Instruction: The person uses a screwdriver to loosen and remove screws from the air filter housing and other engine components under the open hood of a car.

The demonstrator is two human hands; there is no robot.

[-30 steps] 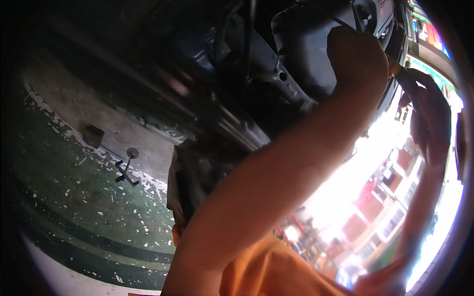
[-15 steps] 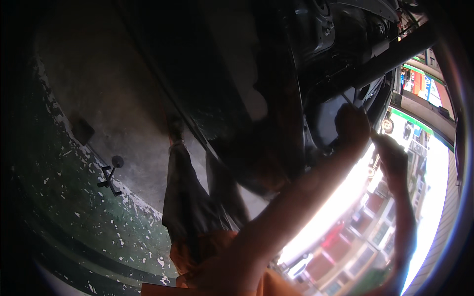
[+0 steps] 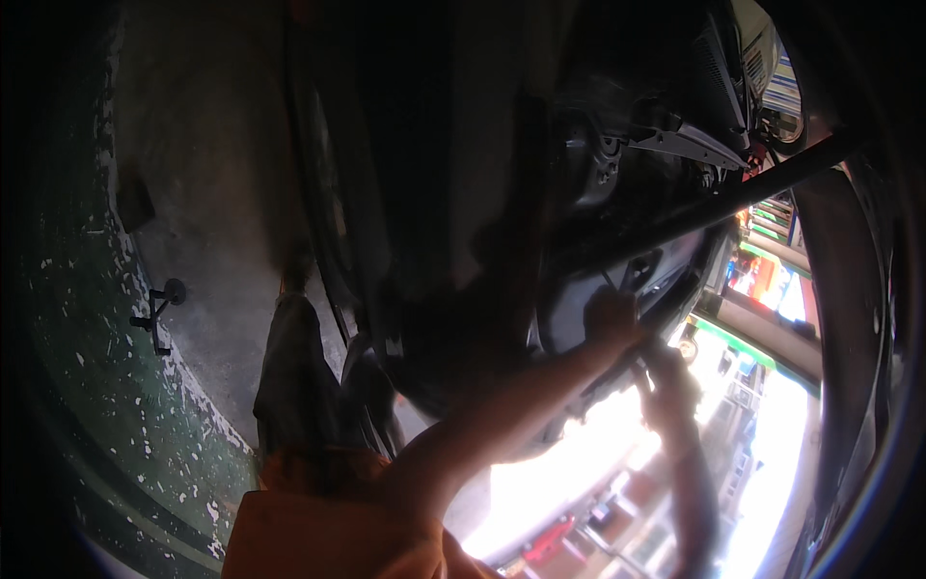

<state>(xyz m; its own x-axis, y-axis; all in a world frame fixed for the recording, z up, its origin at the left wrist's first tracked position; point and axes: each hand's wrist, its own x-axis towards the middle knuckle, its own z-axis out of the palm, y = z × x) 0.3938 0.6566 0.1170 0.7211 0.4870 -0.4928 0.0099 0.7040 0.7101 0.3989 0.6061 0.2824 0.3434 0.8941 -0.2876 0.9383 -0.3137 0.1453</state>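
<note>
My left hand [image 3: 612, 317] is closed around a thin dark rod-like tool [image 3: 608, 278], whose tip points up toward the dark car's front. My right hand [image 3: 667, 388] is just below and to the right, its bent fingers close to the left hand's heel. Blur and glare hide what those fingers grip. Both hands are at the edge of the car's dark body [image 3: 424, 193], beside a smooth panel or lamp-like surface [image 3: 569, 304]. Part of the tool lies behind my left fist.
A long black bar [image 3: 714, 205] slants above my hands. Beyond it are metal engine-bay parts [image 3: 588, 159] and a dark raised panel [image 3: 849, 261]. On the floor at left stands a small dark metal stand [image 3: 154, 318] near the worn green paint [image 3: 106, 386]. Bright daylight comes from the lower right.
My view has shifted, so the car, stand and both hands appear further left and the hands lower. Both hands stay close together at the car's edge; the left still holds the thin tool.
</note>
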